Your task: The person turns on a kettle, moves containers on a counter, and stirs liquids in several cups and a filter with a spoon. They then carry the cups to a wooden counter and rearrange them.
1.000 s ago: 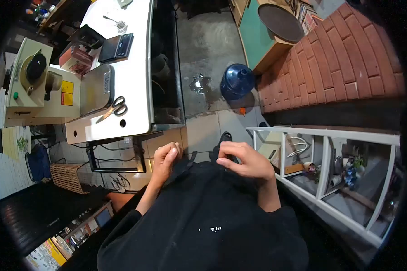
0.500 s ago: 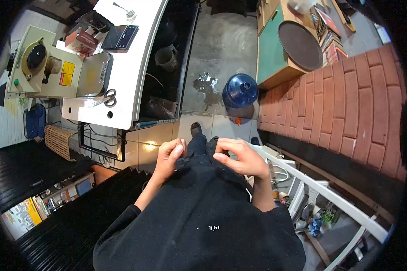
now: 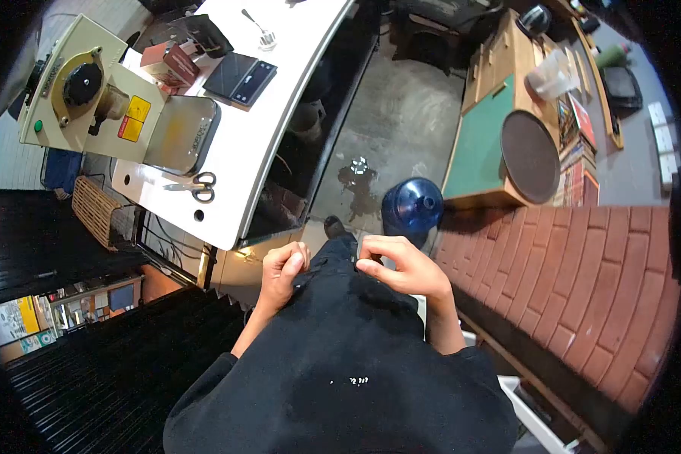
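Observation:
Close to my waist, my left hand [image 3: 284, 268] is curled into a fist with the thumb on top. My right hand [image 3: 405, 266] is bent opposite it, its thumb and forefinger drawn together at the front of my dark clothing [image 3: 340, 325]. Whatever either hand grips, if anything, is hidden by the fingers or lost against the dark cloth. The two hands are apart, with dark fabric between and below them. Beyond my feet, a large blue water bottle [image 3: 412, 204] stands on the floor.
On the left, a white counter [image 3: 272, 129] carries scissors [image 3: 197, 187], a digital scale [image 3: 240, 79] and a beige grinder [image 3: 83, 87]. To the right are a green-fronted cabinet [image 3: 477, 136] with a round brown tray [image 3: 531, 157] and a brick wall [image 3: 560, 295]. A wet patch [image 3: 356, 178] marks the floor.
My view has shifted forward and turned slightly; the counter, bottle and cabinet appear lower and further right. Both hands keep nearly the same pose at my waist.

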`<state>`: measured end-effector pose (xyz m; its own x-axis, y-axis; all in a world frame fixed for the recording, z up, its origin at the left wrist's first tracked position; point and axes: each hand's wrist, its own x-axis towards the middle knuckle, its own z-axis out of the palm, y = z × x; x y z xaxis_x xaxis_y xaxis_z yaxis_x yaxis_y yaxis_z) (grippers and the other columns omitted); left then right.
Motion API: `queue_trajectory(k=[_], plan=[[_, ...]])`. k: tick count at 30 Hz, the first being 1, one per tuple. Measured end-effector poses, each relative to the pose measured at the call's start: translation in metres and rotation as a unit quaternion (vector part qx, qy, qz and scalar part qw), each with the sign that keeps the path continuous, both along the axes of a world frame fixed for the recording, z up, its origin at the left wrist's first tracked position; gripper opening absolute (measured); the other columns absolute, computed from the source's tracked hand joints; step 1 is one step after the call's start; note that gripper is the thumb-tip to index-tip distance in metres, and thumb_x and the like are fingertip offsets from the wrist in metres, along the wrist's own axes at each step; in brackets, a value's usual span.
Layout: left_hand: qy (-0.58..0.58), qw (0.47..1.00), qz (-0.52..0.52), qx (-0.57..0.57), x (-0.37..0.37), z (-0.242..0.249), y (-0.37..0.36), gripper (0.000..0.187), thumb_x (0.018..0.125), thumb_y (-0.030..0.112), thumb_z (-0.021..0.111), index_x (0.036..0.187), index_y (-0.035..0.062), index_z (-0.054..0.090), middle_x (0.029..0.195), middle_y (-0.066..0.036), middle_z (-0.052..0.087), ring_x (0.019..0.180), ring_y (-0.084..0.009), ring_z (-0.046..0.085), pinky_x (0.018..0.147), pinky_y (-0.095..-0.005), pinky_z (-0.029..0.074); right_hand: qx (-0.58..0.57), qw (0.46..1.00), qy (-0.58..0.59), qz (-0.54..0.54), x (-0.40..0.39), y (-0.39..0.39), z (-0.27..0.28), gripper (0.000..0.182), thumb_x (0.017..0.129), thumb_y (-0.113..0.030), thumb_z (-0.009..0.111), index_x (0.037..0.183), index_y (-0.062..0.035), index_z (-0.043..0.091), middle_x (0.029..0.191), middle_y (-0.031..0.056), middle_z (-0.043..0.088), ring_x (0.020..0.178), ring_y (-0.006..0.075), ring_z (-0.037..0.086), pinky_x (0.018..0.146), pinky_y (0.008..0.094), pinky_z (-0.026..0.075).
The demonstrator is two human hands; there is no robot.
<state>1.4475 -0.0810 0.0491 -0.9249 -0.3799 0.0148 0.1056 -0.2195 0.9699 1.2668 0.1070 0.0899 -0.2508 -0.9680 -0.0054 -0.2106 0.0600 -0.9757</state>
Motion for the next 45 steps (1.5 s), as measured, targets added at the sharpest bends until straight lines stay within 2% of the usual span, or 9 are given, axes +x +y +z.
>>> queue_trajectory(k=[2,4,10,13,19,26,29,34,45], plan=[[-0.002,1.0,0.021,-0.002,-0.015,-0.007,-0.016,0.038,0.101,0.022,0.053,0.07,0.0041,0.041,0.065,-0.002,0.042,0.06,-0.0119,0.038,0.058,-0.0287,0.03,-0.044,0.999,-0.008,0.019,-0.019,-0.021,-0.004,0.026,0.098,-0.021,0.062,0.087,0.0017,0.055,0.077,0.0133,0.054,0.069,0.0273,0.055,0.065,0.0374,0.044],[-0.026,0.999,0.044,-0.008,-0.031,-0.003,-0.027,0.037,0.101,0.022,0.052,0.07,0.0044,0.04,0.065,-0.002,0.041,0.06,-0.0118,0.037,0.057,-0.0286,0.03,-0.025,0.999,-0.011,0.03,-0.036,-0.039,0.003,0.026,0.098,-0.021,0.062,0.087,0.0018,0.055,0.077,0.0135,0.054,0.069,0.0275,0.055,0.065,0.0375,0.044],[0.0,0.999,0.037,-0.014,-0.065,0.009,-0.045,0.037,0.1,0.018,0.051,0.069,0.0033,0.039,0.064,-0.003,0.039,0.058,-0.0113,0.035,0.056,-0.0287,0.029,-0.048,0.997,-0.023,0.052,-0.077,-0.071,0.009,0.026,0.098,-0.02,0.062,0.087,0.0025,0.055,0.078,0.014,0.054,0.069,0.0274,0.055,0.065,0.0368,0.044],[0.006,0.999,0.042,-0.006,-0.084,0.015,-0.053,0.037,0.1,0.017,0.051,0.069,0.0033,0.038,0.063,-0.003,0.039,0.059,-0.0115,0.036,0.056,-0.029,0.03,-0.014,0.997,-0.036,0.061,-0.096,-0.087,0.011,0.026,0.098,-0.02,0.062,0.087,0.0028,0.055,0.077,0.0139,0.054,0.07,0.0284,0.055,0.066,0.0375,0.044],[-0.008,0.999,0.043,-0.015,-0.147,0.017,-0.075,0.038,0.1,0.02,0.052,0.068,0.0036,0.039,0.063,-0.003,0.039,0.058,-0.0118,0.035,0.056,-0.0292,0.03,-0.062,0.994,-0.046,0.073,-0.158,-0.116,0.003,0.028,0.099,-0.02,0.061,0.086,0.0035,0.056,0.076,0.0138,0.055,0.071,0.029,0.056,0.067,0.0386,0.045],[0.015,0.999,0.033,-0.033,-0.294,0.01,-0.093,0.04,0.1,0.022,0.053,0.068,0.0033,0.039,0.063,-0.003,0.038,0.058,-0.0112,0.034,0.055,-0.0288,0.027,-0.062,0.996,-0.026,0.056,-0.305,-0.128,0.002,0.028,0.099,-0.02,0.061,0.084,0.0031,0.055,0.076,0.0128,0.056,0.07,0.0271,0.056,0.066,0.0376,0.044],[0.024,0.998,0.048,0.011,-0.383,0.01,-0.093,0.04,0.1,0.022,0.053,0.068,0.0039,0.039,0.063,-0.003,0.037,0.058,-0.0111,0.033,0.055,-0.029,0.027,-0.072,0.995,-0.041,0.051,-0.381,-0.129,0.002,0.027,0.098,-0.019,0.061,0.084,0.0027,0.055,0.075,0.0119,0.055,0.069,0.0243,0.055,0.066,0.0364,0.044],[0.041,0.997,0.058,0.007,-0.499,0.028,-0.08,0.043,0.1,0.027,0.056,0.066,0.0061,0.04,0.061,-0.001,0.035,0.056,-0.0118,0.029,0.054,-0.0304,0.026,-0.024,0.998,-0.046,0.042,-0.498,-0.113,0.017,0.025,0.097,-0.018,0.061,0.083,0.0014,0.055,0.073,0.0093,0.052,0.065,0.0186,0.051,0.061,0.0328,0.042],[0.01,0.999,0.042,0.001,-0.635,0.028,-0.087,0.042,0.101,0.021,0.055,0.067,0.0025,0.039,0.062,-0.002,0.039,0.058,-0.011,0.036,0.056,-0.0284,0.03,0.032,0.998,-0.048,-0.011,-0.625,-0.126,0.033,0.028,0.1,-0.023,0.058,0.087,0.0013,0.055,0.071,0.0094,0.048,0.065,0.0174,0.048,0.061,0.0328,0.04]])
